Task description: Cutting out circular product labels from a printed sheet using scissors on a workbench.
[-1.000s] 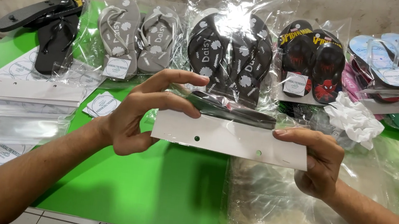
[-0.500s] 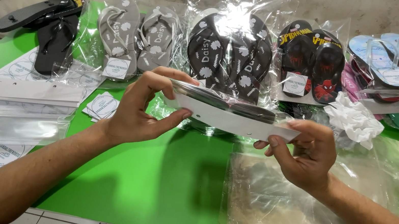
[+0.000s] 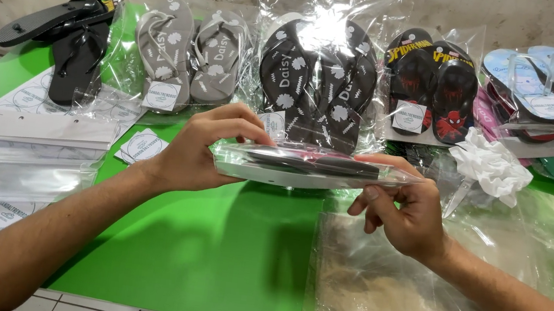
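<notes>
Hands — two [image 3: 203,149] [image 3: 405,211] — hold one bagged sandal pair [image 3: 311,167] level.

You hold a flat clear bagged sandal pack [image 3: 311,168] edge-on above the green table. Behind it stand clear bags of grey sandals [image 3: 187,54] and black sandals [image 3: 319,82], each with a round white label.
</notes>
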